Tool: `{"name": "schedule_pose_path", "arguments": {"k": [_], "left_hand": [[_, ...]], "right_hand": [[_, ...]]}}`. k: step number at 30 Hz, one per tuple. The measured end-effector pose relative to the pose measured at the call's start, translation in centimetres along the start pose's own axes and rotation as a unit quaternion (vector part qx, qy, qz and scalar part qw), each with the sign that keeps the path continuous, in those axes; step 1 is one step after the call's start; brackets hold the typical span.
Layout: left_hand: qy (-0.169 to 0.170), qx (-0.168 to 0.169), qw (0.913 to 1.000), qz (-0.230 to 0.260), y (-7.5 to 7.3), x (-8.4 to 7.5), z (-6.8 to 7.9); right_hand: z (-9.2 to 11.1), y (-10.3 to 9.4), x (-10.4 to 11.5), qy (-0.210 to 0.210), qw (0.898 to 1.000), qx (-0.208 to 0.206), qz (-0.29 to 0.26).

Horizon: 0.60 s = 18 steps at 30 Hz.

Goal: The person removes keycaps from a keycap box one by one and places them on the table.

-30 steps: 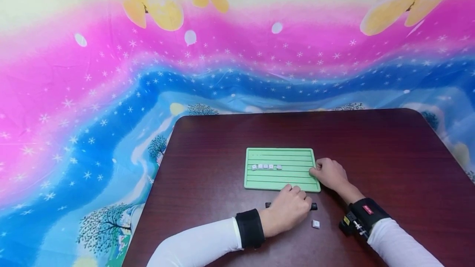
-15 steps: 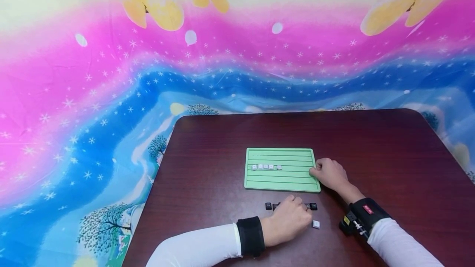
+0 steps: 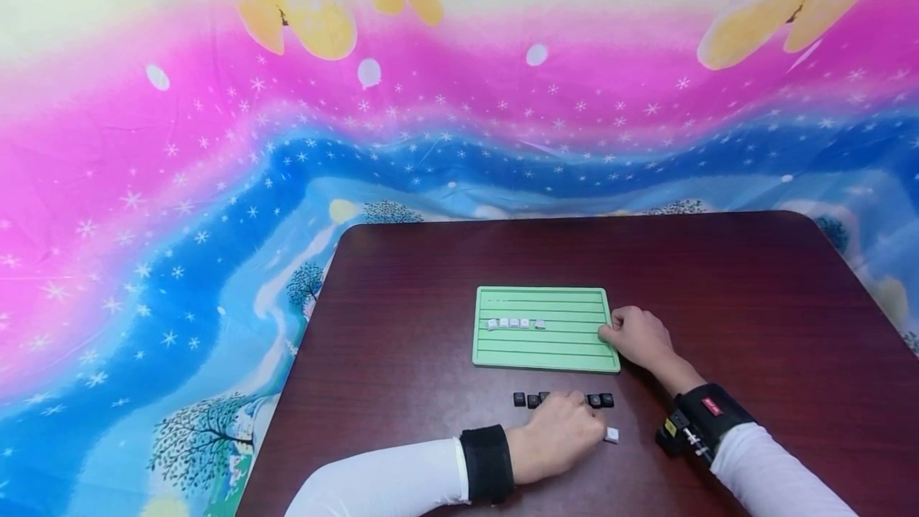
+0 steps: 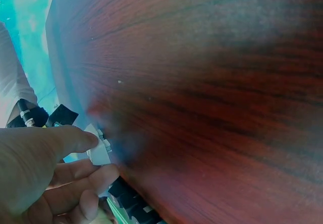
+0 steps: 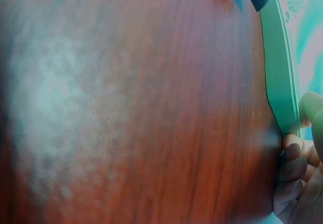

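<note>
A white keycap (image 3: 612,435) lies on the table at the fingertips of my left hand (image 3: 556,436). In the left wrist view, the thumb and a finger pinch this keycap (image 4: 99,151) from two sides. Just beyond the hand is a row of black keycaps (image 3: 520,399), its middle hidden by the knuckles. My right hand (image 3: 641,336) grips the right edge of a green ridged tray (image 3: 574,348), with the thumb over its rim; the right wrist view shows the fingers at the tray's corner (image 5: 281,77). Several white keycaps (image 3: 514,324) sit in one line on the tray, the rightmost spaced apart.
Both hands work over a dark red-brown table (image 3: 431,262) with rounded far corners. A colourful printed cloth (image 3: 459,102) hangs behind it. Each wrist wears a black band (image 3: 487,463).
My left hand has drawn back from the tray's near edge, down toward the white keycap, uncovering more black keycaps. The right hand and tray have stayed put.
</note>
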<state>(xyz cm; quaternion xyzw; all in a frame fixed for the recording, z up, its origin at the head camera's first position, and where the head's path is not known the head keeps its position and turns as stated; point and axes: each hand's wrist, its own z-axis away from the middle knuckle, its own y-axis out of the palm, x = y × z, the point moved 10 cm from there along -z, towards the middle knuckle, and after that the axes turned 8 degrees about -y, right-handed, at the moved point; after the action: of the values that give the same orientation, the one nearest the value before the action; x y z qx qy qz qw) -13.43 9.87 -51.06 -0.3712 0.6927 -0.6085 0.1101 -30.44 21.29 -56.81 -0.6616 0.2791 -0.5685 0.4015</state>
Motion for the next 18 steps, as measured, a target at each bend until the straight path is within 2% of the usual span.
{"name": "schedule_pose_path", "arguments": {"k": [7, 18], "left_hand": [[-0.007, 0.008, 0.9999, 0.004, 0.59, -0.35, 0.11], [-0.011, 0.029, 0.9995, 0.007, 1.07, 0.1, -0.12]], "right_hand": [[0.09, 0.15, -0.05, 0.001, 1.0, 0.005, -0.001], [0.08, 0.26, -0.05, 0.005, 1.0, 0.012, -0.007]]}}
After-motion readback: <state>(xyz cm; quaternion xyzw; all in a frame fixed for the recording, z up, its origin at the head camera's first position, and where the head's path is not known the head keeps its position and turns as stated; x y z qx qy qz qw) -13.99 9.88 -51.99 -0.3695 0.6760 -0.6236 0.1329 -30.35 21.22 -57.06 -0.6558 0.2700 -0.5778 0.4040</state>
